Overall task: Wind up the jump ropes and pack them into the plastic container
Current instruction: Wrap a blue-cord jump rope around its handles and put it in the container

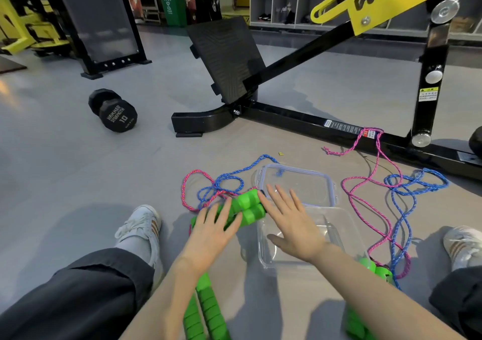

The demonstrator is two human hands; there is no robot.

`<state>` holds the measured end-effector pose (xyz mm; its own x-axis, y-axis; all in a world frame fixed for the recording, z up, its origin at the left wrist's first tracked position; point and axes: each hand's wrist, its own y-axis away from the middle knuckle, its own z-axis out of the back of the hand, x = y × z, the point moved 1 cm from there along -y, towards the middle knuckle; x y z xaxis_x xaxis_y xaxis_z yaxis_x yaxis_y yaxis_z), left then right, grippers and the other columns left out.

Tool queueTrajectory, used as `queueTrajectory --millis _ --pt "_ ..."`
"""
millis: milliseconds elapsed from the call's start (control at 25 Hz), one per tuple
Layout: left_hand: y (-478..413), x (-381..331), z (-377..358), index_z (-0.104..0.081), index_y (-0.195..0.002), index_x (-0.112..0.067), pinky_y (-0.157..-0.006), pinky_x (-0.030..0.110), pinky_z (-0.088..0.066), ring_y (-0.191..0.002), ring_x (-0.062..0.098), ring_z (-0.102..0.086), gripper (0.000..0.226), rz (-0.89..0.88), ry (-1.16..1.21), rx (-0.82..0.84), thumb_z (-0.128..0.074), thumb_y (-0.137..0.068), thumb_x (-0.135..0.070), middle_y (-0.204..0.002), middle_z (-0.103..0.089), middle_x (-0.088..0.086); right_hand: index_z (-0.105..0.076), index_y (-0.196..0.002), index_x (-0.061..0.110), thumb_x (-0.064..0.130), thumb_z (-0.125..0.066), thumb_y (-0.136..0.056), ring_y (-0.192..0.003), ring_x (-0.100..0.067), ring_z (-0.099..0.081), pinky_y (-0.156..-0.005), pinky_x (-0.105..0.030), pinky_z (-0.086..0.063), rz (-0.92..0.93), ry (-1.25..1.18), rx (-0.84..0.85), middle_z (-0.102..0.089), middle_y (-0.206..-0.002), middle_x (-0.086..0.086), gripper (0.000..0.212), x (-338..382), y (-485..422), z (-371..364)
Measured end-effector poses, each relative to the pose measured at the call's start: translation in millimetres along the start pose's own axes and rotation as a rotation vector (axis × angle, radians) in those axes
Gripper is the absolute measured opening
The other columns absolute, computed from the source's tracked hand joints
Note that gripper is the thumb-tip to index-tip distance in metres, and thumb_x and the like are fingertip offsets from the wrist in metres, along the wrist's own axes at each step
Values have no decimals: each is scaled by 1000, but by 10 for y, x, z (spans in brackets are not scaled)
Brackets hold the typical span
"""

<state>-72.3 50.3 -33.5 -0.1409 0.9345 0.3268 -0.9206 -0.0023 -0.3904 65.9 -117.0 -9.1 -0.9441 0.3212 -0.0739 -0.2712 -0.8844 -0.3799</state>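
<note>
A clear plastic container (347,235) stands on the grey floor in front of me, its clear lid (300,175) lying just beyond it. My left hand (211,232) rests flat, fingers spread, on a pair of green jump rope handles (247,209) left of the container. My right hand (292,222) hovers open over the container's left rim, fingertips near the handle ends. Loose pink and blue ropes (214,185) tangle behind these handles. More pink and blue rope (396,201) sprawls to the right. Other green handles (206,311) lie under my forearms, and another pair (375,271) sits by the container's right corner.
A black dumbbell (113,110) lies at the left. A black and yellow gym machine frame (326,125) crosses the floor behind the lid, with pink rope draped over its bar. My legs and white shoes (143,227) flank the work area.
</note>
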Motion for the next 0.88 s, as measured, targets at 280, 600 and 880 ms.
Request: queueTrajectory --millis 280,600,880 --pt "-106 52 290 -43 -134 -17 -93 53 -46 -114 40 -48 43 -255 -133 -269 -37 -93 -8 -140 -40 20 -44 -112 15 21 -74 -41 -89 -26 -59 -110 -48 -25 28 -30 -81 -57 -87 -3 77 -128 -162 327" --pt "-212 -50 654 -23 -146 -15 -96 59 -42 -127 44 -30 83 -406 -199 -214 -66 -75 -21 -150 -22 11 -51 -110 11 17 -62 -65 -90 -26 -52 -87 -34 -41 -87 -312 98 -49 -94 -2 47 -273 8 684" --pt "-281 67 931 -36 -139 -15 -85 53 -45 -110 42 -54 54 -420 -266 -302 -4 -98 -1 -144 -36 11 -44 -109 27 20 -56 -58 -89 -21 -53 -75 -44 -48 -224 -589 76 -42 -100 6 53 -187 10 869"
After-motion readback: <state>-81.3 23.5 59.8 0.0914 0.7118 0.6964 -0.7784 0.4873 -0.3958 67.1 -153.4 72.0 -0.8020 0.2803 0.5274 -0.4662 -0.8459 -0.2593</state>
